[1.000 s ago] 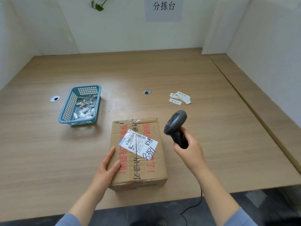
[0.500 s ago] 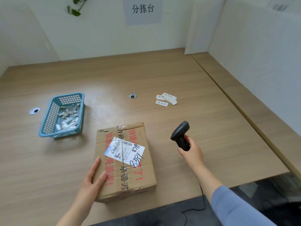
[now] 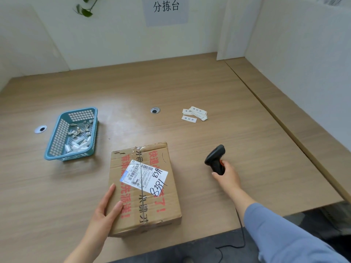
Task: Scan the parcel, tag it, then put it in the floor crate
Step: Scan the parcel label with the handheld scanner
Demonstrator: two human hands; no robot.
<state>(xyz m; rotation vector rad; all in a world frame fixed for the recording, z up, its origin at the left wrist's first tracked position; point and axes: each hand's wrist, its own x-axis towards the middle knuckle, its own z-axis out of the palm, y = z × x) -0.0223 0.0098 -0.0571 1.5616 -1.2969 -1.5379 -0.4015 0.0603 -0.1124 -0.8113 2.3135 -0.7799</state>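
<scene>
Two hands: left flat on parcel marked "8381"; right grips scanner.

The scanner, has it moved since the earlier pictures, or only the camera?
Yes. The scanner in the right hand moved rightward, away from the parcel; earlier its head hung beside the parcel's right edge.

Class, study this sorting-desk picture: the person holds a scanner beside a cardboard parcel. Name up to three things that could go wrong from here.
1. The brown cardboard parcel lies close to the wooden desk's near edge, steadied only by the left hand; a nudge might tip it off.
2. The black handheld scanner's cable hangs over that edge and could snag the right hand's sleeve.
3. The loose white paper tags lie far off; reaching might scatter them.
</scene>
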